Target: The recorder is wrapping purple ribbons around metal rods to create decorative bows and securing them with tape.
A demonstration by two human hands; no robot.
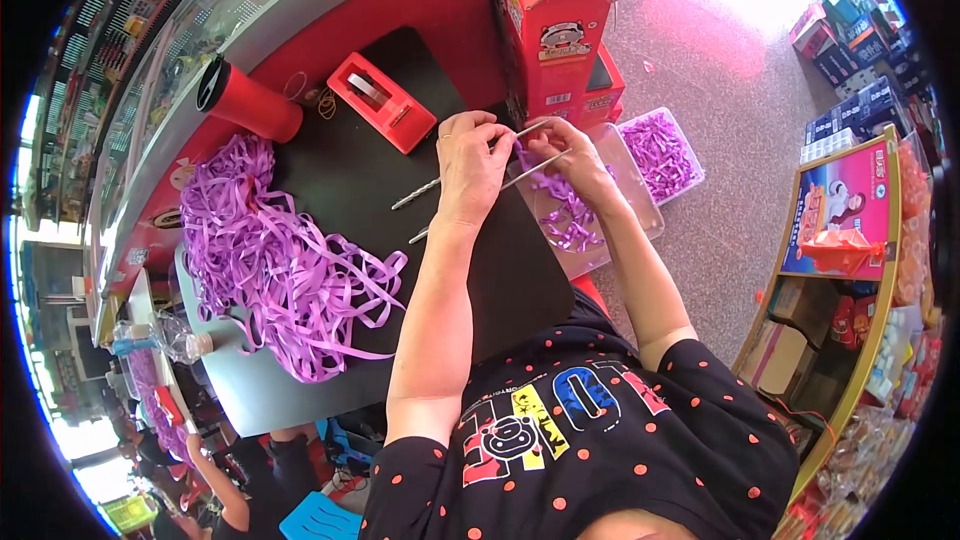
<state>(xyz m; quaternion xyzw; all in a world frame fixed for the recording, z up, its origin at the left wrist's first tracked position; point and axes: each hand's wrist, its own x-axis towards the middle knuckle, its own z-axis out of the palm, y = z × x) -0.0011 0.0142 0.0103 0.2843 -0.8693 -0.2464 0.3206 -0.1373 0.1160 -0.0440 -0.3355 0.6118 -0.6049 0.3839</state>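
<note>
Two thin metal rods (528, 172) slant across the black table top under my hands, and one has a twisted end at the left. My left hand (473, 165) is closed on the rods, its fingertips pinched together. Just to its right, my right hand (583, 168) has bent fingers closed on a bit of purple ribbon at the rods' right ends. How the ribbon runs around the rods is partly hidden by the fingers. Curled purple ribbon pieces (572, 224) lie below my right hand in a clear plastic box (640, 172).
Loose purple ribbon (275, 270) is heaped on the table's left side. Behind it stand a red tumbler (255, 105) and a red tape dispenser (382, 105). A white tub (698, 170) of curled ribbon and a tall red carton (555, 40) stand right. People work at lower left.
</note>
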